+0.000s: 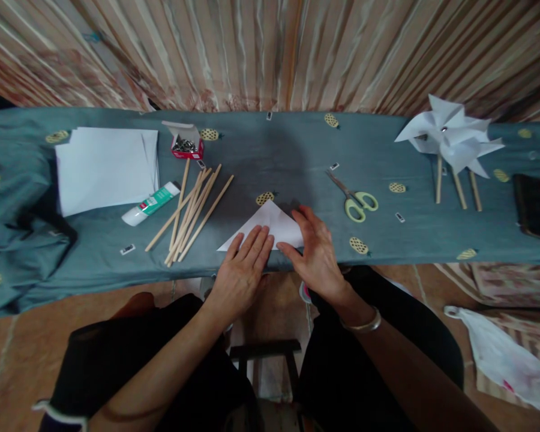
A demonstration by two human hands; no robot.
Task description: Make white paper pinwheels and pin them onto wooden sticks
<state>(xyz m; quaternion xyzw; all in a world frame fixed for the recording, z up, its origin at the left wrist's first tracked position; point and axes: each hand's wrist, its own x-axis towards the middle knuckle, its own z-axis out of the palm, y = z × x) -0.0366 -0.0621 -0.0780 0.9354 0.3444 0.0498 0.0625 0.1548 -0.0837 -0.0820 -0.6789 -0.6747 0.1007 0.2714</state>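
1. Striped curtain fills the background, and before it stretches the long, cloth-covered surface.
2. On its left end lies a stack of white sheets; near its right end, toward the far edge, are white pinwheels.
3. Folded paper, triangular, lies at the near edge, about midway along, between wooden sticks and scissors.
4. Left hand rests upon this paper, its fingers straight and flat, gripping nothing. Right hand is at the paper's right corner, thumb and forefinger parted; if any fingers pinch underneath, I cannot tell.
5. For a good fold, I think, one should match the corners exactly, hold with the left, and press slowly outward, so the crease comes sharp.
6. Hidden are the right corner and part of the paper's near side, below the hands. Pinwheel blades overlap, thus hard to count. Smallest, the metal pieces in the red box are not clear.
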